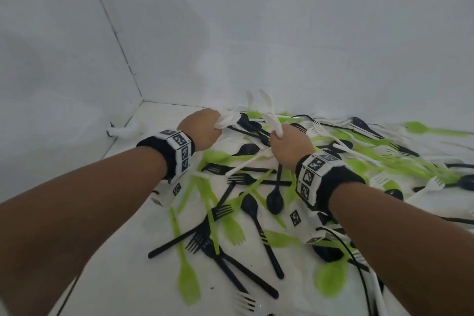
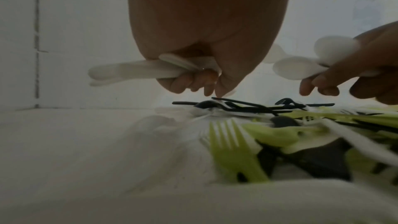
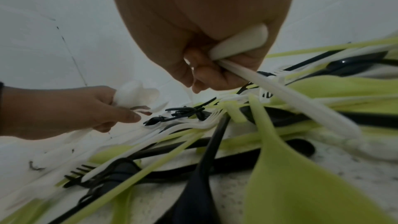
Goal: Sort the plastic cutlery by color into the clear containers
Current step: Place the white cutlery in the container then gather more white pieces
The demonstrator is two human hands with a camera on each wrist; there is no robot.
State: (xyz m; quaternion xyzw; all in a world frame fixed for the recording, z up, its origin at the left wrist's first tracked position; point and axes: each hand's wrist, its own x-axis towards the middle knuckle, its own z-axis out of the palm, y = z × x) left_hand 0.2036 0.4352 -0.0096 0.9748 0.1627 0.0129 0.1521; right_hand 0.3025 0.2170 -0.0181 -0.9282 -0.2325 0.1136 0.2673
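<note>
Cutlery of three colours lies heaped on the white surface (image 1: 123, 277): nearest the person, green spoons (image 1: 188, 281) and black forks (image 1: 205, 246) cross one another, and black spoons (image 1: 275, 200) sit a little further in. Beyond these, both hands work at the far part of the heap. The left hand (image 1: 202, 131) has its fingers curled round a bundle of white pieces (image 2: 129, 71), spoon bowls sticking out on either side of the fist. The right hand (image 1: 289, 143) likewise grips several white spoons (image 1: 269, 113), their bowls fanning upward, with one long white handle (image 3: 301, 103) trailing down into the pile. Further right, more white, green and black pieces (image 1: 384, 151) spread toward the tiled wall (image 1: 282, 33). No clear containers show in any view, so white is being gathered but nothing is yet sorted, as far as one can judge. The likely trouble: each fist is full, and the smooth pieces could slip and scatter back into the mix if another is added. The trailing handle could also catch on a black fork and drag it along into the wrong lot.
</note>
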